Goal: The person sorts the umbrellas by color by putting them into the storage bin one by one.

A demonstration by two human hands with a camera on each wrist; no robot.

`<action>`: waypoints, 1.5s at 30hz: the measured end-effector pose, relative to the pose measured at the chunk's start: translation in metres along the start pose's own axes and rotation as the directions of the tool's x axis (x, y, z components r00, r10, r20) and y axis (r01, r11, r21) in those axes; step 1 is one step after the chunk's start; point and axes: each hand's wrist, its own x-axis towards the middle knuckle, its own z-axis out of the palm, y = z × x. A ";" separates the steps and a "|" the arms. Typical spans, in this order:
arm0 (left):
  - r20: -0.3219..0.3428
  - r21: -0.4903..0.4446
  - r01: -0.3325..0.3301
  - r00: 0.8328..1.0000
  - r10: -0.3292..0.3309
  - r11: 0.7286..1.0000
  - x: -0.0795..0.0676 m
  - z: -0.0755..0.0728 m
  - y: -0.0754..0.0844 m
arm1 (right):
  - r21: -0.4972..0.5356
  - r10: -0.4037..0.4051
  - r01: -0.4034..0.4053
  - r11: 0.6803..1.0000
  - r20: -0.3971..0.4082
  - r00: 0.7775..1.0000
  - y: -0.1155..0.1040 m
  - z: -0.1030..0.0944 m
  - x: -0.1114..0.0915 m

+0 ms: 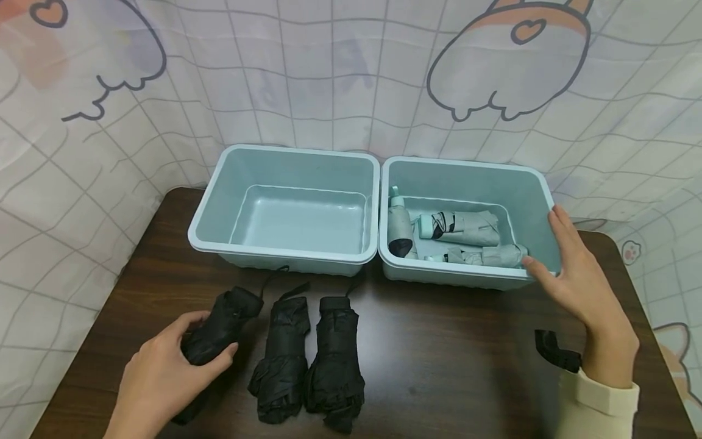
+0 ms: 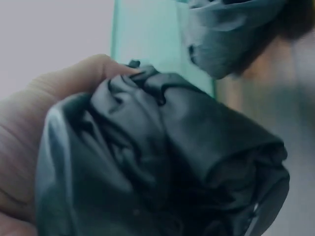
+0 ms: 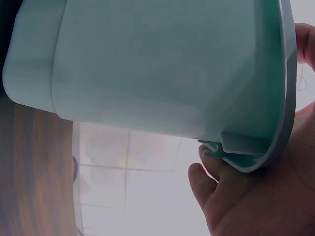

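Observation:
My left hand (image 1: 164, 363) grips a folded black umbrella (image 1: 222, 323) at the left of the table, fingers on one side and thumb on the other. Its crumpled black cloth fills much of the left wrist view. Beside it lie a second black umbrella (image 1: 284, 360) and a third black umbrella (image 1: 336, 366). At the right, my right hand (image 1: 584, 286) rests on the corner of the right light-blue bin (image 1: 466, 164), fingers fairly straight along its side and thumb at the front rim. In the right wrist view, fingertips (image 3: 202, 184) show past the bin's rim.
A left light-blue bin (image 1: 285, 152) stands against the right one. Inside the right bin lie a grey umbrella (image 1: 474, 228), another (image 1: 496, 256) in front of it, and an upright-looking one (image 1: 400, 228) at the left. Behind the dark wooden table (image 1: 439, 366) hangs a patterned curtain (image 1: 351, 73).

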 end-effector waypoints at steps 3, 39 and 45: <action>-0.042 -0.020 -0.051 0.998 0.050 0.998 -0.002 -0.011 0.000 | 0.005 0.000 0.000 1.000 0.001 1.000 0.001 0.000 0.000; -0.223 0.015 -0.400 0.892 0.393 0.917 0.055 -0.105 0.056 | 0.011 -0.003 0.003 1.000 0.002 1.000 0.001 -0.001 -0.001; -0.188 0.036 -0.416 0.890 0.415 0.909 0.069 -0.110 0.065 | 0.022 -0.013 0.012 1.000 0.005 1.000 0.000 0.000 0.000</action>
